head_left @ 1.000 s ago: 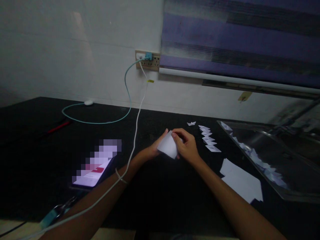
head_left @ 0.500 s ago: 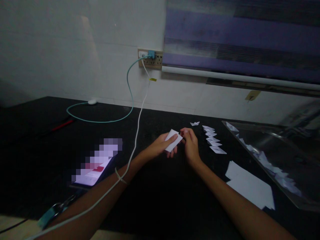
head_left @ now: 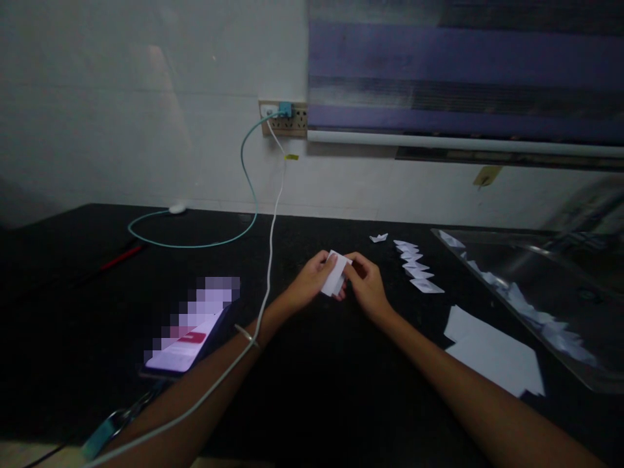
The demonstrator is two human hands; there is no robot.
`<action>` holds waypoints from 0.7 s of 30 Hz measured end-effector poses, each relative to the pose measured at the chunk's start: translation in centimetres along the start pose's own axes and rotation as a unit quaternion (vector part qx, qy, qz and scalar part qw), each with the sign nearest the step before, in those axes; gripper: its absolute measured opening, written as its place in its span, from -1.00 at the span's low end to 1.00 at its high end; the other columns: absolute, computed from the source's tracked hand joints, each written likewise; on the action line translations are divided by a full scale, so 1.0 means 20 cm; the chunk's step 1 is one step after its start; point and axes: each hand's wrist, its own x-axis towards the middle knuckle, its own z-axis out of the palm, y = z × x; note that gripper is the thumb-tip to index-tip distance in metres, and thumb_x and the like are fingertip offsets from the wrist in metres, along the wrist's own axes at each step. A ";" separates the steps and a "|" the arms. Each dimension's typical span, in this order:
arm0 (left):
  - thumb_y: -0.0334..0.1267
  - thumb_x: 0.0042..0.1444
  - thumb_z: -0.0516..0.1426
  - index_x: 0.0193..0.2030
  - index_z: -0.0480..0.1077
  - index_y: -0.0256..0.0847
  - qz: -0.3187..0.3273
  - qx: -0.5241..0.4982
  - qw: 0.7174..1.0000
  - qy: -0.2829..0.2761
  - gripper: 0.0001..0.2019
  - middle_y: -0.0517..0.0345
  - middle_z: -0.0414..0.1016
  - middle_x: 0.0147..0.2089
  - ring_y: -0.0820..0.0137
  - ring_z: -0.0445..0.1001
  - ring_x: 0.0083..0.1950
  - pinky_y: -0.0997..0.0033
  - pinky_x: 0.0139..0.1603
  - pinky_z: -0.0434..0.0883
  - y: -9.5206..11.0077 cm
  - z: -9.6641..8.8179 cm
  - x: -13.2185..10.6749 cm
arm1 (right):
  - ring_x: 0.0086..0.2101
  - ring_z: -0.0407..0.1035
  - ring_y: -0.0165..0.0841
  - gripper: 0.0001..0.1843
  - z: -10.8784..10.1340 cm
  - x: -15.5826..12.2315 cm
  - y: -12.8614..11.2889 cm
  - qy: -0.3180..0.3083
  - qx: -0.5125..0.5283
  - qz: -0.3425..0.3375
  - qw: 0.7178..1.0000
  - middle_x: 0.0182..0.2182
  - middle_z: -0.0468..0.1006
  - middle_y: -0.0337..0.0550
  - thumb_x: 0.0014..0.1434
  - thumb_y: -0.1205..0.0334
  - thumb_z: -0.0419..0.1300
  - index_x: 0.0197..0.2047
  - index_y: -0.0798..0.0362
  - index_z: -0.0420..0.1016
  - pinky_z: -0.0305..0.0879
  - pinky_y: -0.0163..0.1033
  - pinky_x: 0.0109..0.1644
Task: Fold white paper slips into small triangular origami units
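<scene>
A small folded sheet of white paper [head_left: 335, 276] is held between my hands above the dark counter. My left hand [head_left: 312, 278] grips its left side, thumb on top and fingers beneath. On the other side, my right hand [head_left: 366, 284] pinches the paper's right edge between thumb and fingers. Beyond my right hand stands a single paper boat [head_left: 378, 238]. A row of several folded paper boats [head_left: 415, 266] lies to the right of it. Nearer to my right forearm rests a stack of white paper sheets [head_left: 497, 354].
More paper boats [head_left: 546, 325] line the edge of the metal sink [head_left: 580, 279] at right. A lit phone [head_left: 195, 331] lies left of my left forearm, with a keychain [head_left: 100, 437] below it. A white cable [head_left: 270, 260] hangs from the wall socket [head_left: 292, 120] across my left forearm.
My right hand has closed in on the paper and now grips its right edge. The paper has turned more upright in my left hand. The camera view has shifted slightly.
</scene>
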 end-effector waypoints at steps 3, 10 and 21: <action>0.14 0.17 0.11 -0.23 0.25 -0.23 0.003 0.029 0.999 0.034 -0.58 0.22 0.45 -0.45 0.44 0.48 -0.49 0.48 -0.50 0.42 0.04 0.00 -0.02 | -0.49 0.33 -0.36 -0.77 -0.01 0.02 0.03 0.033 -0.009 -0.015 0.999 -0.52 0.44 -0.27 0.14 0.04 0.23 -0.40 0.03 0.42 0.28 -0.27 -0.41; 0.08 0.23 0.07 -0.23 0.31 -0.29 0.007 0.091 0.996 -0.002 -0.61 0.18 0.43 -0.43 0.50 0.42 -0.50 0.51 -0.50 0.37 0.06 0.01 -0.03 | -0.54 0.28 -0.39 -0.63 -0.02 0.02 0.02 0.059 0.013 0.004 0.998 -0.59 0.37 -0.29 0.19 -0.08 0.19 -0.47 0.03 0.40 0.23 -0.28 -0.45; 0.17 0.32 -0.17 -0.15 0.31 -0.28 -0.001 0.135 0.989 0.060 -0.48 0.21 0.38 -0.58 0.45 0.37 -0.60 0.49 -0.58 0.31 0.01 -0.01 -0.01 | -0.49 0.40 -0.34 -0.70 0.02 -0.02 -0.02 -0.012 0.003 -0.019 1.000 -0.52 0.51 -0.22 0.10 -0.05 0.28 -0.36 0.03 0.48 0.35 -0.23 -0.39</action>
